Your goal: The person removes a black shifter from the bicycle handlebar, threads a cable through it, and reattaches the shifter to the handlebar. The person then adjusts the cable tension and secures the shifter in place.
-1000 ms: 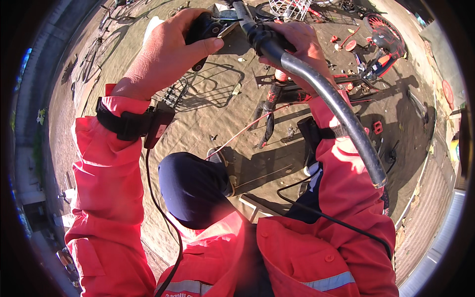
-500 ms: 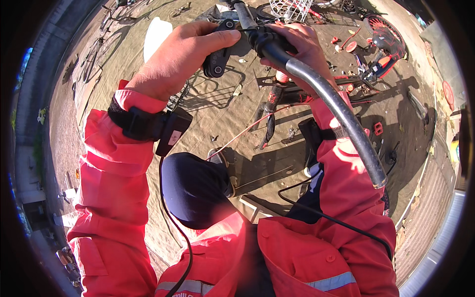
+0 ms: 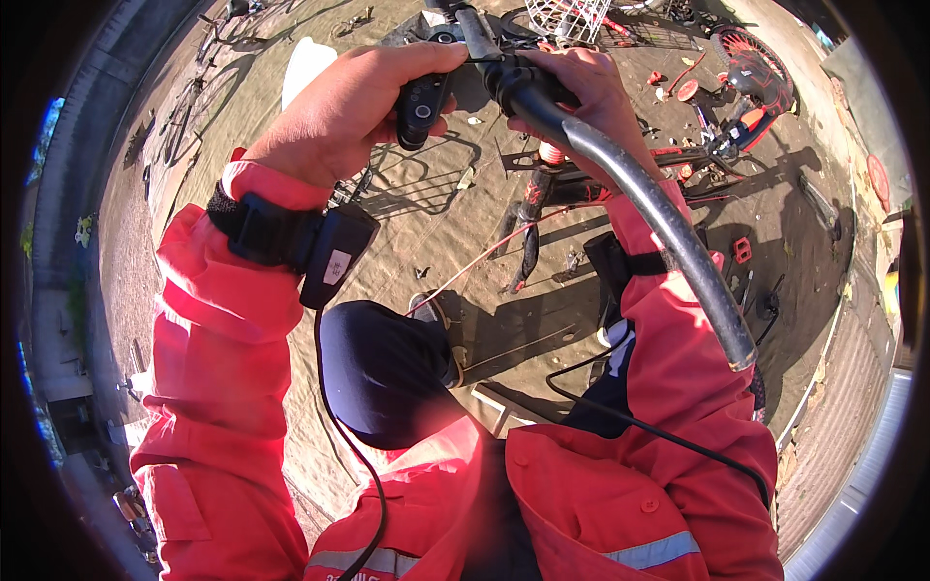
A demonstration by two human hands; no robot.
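A black folding multi-tool (image 3: pixel 420 108) with round pivots at its ends is in my left hand (image 3: pixel 334 111). My thumb lies along its top, and fingertips show curled behind it. From the tool's upper end a thin dark key reaches to the black clamp (image 3: pixel 502 77) on a bicycle handlebar (image 3: pixel 644 184); whether its tip sits in a bolt I cannot tell. My right hand (image 3: pixel 593 92) is wrapped round the clamp area from the far side, its fingers partly hidden by the bar. The bare, curved bar end points down toward my right forearm.
On the tan ground sheet lie a black-and-red bicycle frame (image 3: pixel 533 208), a red pedal (image 3: pixel 742 250) and a black wire rack (image 3: pixel 426 174). A white wire basket (image 3: pixel 572 19) and a red-rimmed wheel (image 3: pixel 751 53) are farther off. Cables (image 3: pixel 668 426) hang from both wrist-worn boxes.
My left hand has shifted slightly, turning the multi-tool a little more upright. Its fingertips now show behind the tool. My right hand and the handlebar stay nearly in place.
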